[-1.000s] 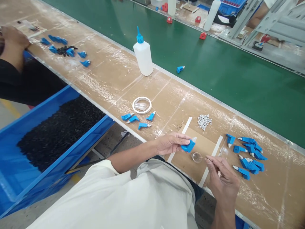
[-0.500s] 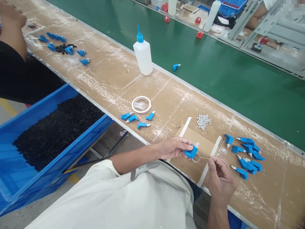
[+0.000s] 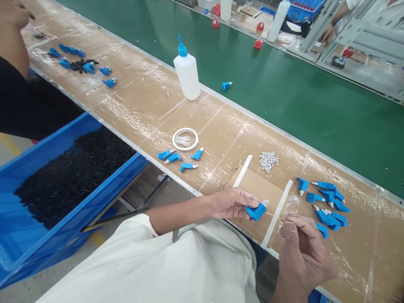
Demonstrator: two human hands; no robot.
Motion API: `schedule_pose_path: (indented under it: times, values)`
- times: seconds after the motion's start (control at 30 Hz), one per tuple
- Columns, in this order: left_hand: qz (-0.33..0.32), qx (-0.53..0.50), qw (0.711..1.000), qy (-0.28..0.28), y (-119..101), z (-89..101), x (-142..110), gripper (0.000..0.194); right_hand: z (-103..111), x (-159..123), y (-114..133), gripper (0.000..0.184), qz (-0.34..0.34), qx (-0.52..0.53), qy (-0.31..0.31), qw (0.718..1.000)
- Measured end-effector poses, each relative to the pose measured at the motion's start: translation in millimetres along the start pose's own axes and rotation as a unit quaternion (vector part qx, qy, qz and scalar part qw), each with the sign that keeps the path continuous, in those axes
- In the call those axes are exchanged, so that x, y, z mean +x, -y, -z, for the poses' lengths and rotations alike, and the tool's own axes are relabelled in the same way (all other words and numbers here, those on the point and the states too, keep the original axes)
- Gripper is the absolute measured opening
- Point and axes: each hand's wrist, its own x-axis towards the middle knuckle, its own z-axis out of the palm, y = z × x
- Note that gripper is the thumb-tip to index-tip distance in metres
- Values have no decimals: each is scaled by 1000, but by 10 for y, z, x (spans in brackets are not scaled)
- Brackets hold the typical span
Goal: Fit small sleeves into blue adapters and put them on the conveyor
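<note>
My left hand (image 3: 233, 203) pinches a blue plastic part (image 3: 256, 211) with a whitish tip, just over the cardboard sheet at the table's near edge. Closed fingers of my right hand (image 3: 304, 244) grip a thin wooden stick (image 3: 274, 216), whose far end reaches the right side of that part; whether it goes inside is hidden. Right of it lie several similar blue parts (image 3: 328, 214) with pale tips. A pile of small grey pieces (image 3: 268, 161) sits beyond the cardboard sheet (image 3: 257, 185), which white tape strips hold down.
A white squeeze bottle (image 3: 187, 75) with a blue nozzle stands near the green conveyor belt (image 3: 284, 92). A tape roll (image 3: 185, 129) lies by more blue parts. A blue bin (image 3: 107, 115) of black pieces is at left; a co-worker's arm (image 3: 15, 46) is beyond.
My right hand has turned and shifted right and down, with the stick. The blue part in my left hand has moved slightly right and down. A clear round disc below it no longer shows.
</note>
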Motion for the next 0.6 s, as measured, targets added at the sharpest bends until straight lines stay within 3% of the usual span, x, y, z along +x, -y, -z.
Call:
schedule_pose_path:
  times: [0.37,0.6]
  values:
    - [-3,5,1000,-3,-3,20,-9,41,-43,-10,-36,13,9,-33,35,999]
    - [-6,13,1000,-18,10,50,-7,39,-61,8,-36,22,87,-114,58,988]
